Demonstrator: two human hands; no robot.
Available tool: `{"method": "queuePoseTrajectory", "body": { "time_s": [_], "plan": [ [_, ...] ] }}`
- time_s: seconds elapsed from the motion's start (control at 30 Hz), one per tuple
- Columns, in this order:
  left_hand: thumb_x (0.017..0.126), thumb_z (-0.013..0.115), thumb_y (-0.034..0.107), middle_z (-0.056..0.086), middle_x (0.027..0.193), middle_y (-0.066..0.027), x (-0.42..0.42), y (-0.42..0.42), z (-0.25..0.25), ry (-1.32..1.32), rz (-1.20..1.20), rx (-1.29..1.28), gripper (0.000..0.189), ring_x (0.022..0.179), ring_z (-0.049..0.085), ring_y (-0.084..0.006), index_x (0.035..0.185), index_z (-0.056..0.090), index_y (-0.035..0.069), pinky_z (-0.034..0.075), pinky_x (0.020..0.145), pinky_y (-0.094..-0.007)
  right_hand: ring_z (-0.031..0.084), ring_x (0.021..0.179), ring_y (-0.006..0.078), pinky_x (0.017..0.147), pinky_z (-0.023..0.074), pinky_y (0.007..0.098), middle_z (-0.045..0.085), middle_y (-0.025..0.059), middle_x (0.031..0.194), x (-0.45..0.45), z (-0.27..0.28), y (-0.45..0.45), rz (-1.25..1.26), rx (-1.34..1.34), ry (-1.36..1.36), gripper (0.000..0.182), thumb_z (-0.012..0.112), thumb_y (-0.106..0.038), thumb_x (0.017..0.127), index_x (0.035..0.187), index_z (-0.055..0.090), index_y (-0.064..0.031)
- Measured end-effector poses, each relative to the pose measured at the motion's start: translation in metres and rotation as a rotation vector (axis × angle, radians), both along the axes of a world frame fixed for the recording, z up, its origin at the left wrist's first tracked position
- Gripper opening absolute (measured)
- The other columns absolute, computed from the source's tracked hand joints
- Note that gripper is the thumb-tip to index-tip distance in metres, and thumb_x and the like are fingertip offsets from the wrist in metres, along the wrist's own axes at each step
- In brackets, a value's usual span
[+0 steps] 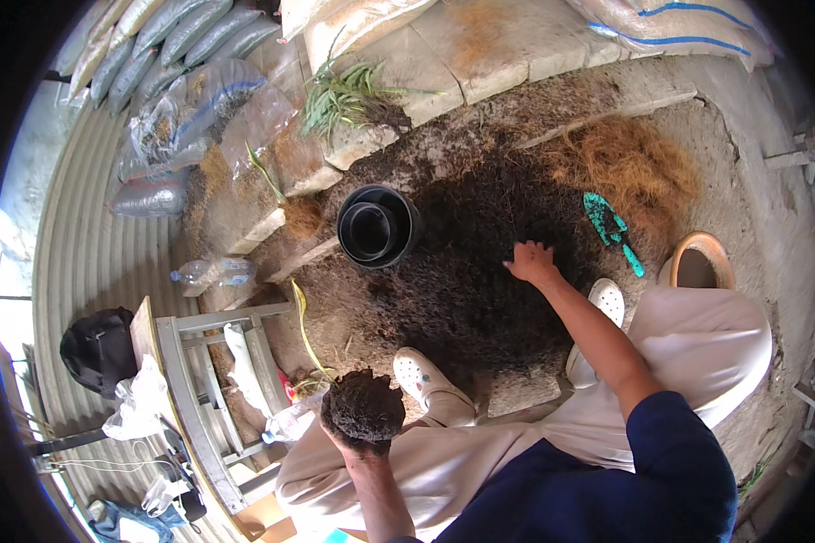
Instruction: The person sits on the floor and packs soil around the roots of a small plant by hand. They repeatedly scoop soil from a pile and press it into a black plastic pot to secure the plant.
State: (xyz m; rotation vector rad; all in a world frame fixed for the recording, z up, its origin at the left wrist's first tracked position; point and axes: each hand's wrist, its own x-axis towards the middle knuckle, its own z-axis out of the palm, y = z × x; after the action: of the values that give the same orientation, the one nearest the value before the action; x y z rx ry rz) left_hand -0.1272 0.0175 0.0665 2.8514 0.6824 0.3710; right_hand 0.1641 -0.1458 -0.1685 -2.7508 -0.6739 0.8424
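Note:
My left hand (360,451) holds up a clump of dark soil (362,412), and a long yellow-edged leaf (303,326) extends from behind it. Over the pile of dark soil (475,271) on the ground, my right hand (532,260) is stretched out with fingers apart, holding nothing. Nested black plastic pots (407,224) stand at the pile's left side. A green hand trowel (606,220), smeared with soil, lies to the right of that hand, beside brown coir fibre (631,163).
A clay pot (718,251) stands near my right knee. Uprooted leafy plants (339,98) lie on the concrete ledge (441,88). Filled plastic sacks (176,41) are stacked at upper left. A metal-framed bench (170,353), plastic bottles and a black bag (98,349) are on the left.

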Motion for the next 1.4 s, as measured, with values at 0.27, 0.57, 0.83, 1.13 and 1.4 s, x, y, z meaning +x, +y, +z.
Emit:
{"method": "queuePoseTrajectory", "body": {
  "time_s": [0.27,0.57,0.83,1.13,1.4],
  "plan": [
    [0.065,0.063,0.030,0.066,0.086,-0.0029,0.001,-0.015,0.009,-0.586,0.618,-1.345,0.018,0.079,0.061,-0.0249,0.076,0.068,0.017,0.050,0.069,-0.0384,0.052,0.117,0.0342,0.102,0.0425,0.0414,0.056,0.0214,0.120,0.016,-0.017,0.035,0.237,0.247,0.078,0.044,0.061,-0.022,0.089,0.124,0.053,0.0025],
    [0.066,0.063,0.030,0.063,0.080,-0.0028,-0.007,-0.004,0.010,-0.846,0.767,-1.778,0.015,0.080,0.061,-0.0242,0.071,0.065,0.016,0.049,0.072,-0.0361,0.039,0.130,0.0339,0.108,0.0356,0.0418,0.041,0.0214,0.138,0.022,-0.056,0.067,0.290,0.486,-0.188,0.047,0.056,-0.012,0.089,0.132,0.045,0.0012],
    [0.073,0.057,0.033,0.061,0.083,-0.0056,-0.010,-0.005,0.009,-0.866,0.733,-1.722,0.021,0.084,0.059,-0.0249,0.080,0.062,0.013,0.048,0.073,-0.0388,0.034,0.133,0.0361,0.111,0.0313,0.0426,0.034,0.0215,0.144,0.014,-0.062,0.077,0.264,0.287,-0.206,0.057,0.049,-0.001,0.087,0.141,0.032,0.0009],
    [0.086,0.044,0.044,0.057,0.104,-0.0101,-0.037,-0.008,-0.011,-0.807,0.560,-1.679,0.043,0.101,0.053,-0.0257,0.109,0.056,0.010,0.044,0.079,-0.0460,0.049,0.118,0.0373,0.099,0.0422,0.0434,0.049,0.0218,0.130,-0.010,-0.089,0.019,0.258,0.324,-0.200,0.045,0.059,-0.007,0.085,0.128,0.049,0.0008],
    [0.081,0.053,0.034,0.059,0.100,-0.0085,-0.050,-0.001,-0.015,-0.891,0.463,-1.860,0.036,0.095,0.056,-0.0244,0.105,0.057,0.007,0.046,0.079,-0.0398,0.062,0.098,0.0294,0.083,0.0503,0.0395,0.063,0.0162,0.108,-0.025,-0.075,-0.002,0.105,0.468,-0.126,0.030,0.063,-0.007,0.085,0.114,0.061,0.0010]
  ]
}}
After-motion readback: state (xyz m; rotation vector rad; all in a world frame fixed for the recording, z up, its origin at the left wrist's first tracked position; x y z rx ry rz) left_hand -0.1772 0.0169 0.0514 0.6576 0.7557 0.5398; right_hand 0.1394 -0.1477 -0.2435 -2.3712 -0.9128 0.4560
